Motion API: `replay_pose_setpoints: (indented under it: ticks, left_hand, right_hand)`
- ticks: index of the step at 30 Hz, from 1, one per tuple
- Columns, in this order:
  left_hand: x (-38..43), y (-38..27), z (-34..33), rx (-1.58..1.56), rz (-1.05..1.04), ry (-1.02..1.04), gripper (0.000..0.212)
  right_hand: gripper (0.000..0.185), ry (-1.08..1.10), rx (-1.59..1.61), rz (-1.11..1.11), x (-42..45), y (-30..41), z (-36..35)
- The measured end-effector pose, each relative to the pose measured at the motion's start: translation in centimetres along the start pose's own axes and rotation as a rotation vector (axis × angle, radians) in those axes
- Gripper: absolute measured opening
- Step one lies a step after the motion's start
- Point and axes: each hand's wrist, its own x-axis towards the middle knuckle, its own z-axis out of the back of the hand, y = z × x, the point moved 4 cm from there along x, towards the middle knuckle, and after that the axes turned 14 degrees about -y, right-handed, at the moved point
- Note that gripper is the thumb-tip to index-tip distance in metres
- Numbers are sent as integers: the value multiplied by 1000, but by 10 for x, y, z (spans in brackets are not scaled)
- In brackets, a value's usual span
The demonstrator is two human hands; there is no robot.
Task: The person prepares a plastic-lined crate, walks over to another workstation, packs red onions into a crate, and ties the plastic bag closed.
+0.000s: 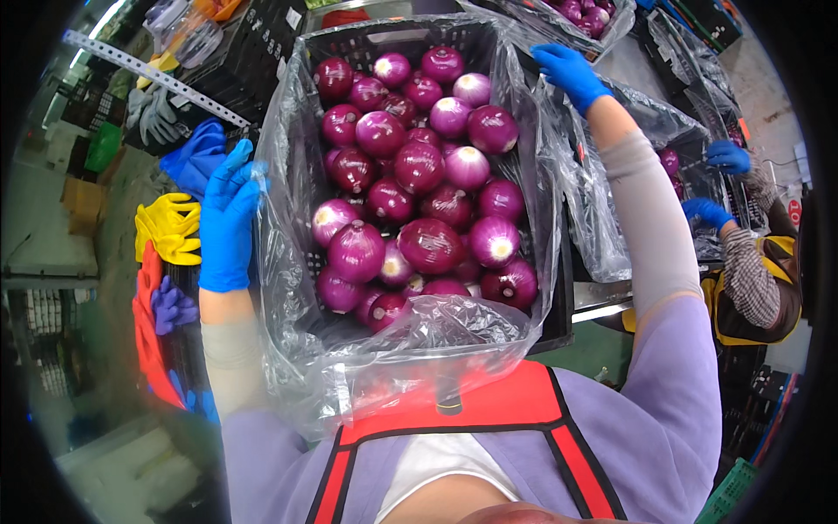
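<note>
Peeled red onions [419, 167] fill a black plastic crate [393, 36] lined with a clear plastic bag [288, 275]. The bag's near edge folds over the front rim and hangs against the red apron [458, 406]. My left hand [228, 226], in a blue glove, is beside the left side of the liner with its fingers apart; the fingertips are blurred where they meet the plastic. Near the far right corner is my right hand [571, 73], also blue-gloved, its fingers stretched toward the liner; whether they pinch the plastic is unclear.
Yellow [169, 228], red [152, 314] and purple gloves [173, 304] hang at the left beside a perforated metal bar [157, 78]. More lined crates [599, 196] stand at the right. There a co-worker's blue-gloved hands [710, 213] are over another crate. Stacked black crates [242, 65] stand at the far left.
</note>
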Motion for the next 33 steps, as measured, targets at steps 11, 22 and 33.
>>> replay_pose_setpoints:
  ticks: [11,22,33]
  left_hand:
    - [-21,33,-36,817,-367,135,79]
    - [-25,25,-46,1037,-431,173,71]
    - [-27,24,-43,1039,-518,178,59]
  right_hand:
    - [36,116,235,-620,93,-123,-88]
    - [50,157,440,-769,137,-157,-112]
    - [52,-45,240,-529,149,-125,-118]
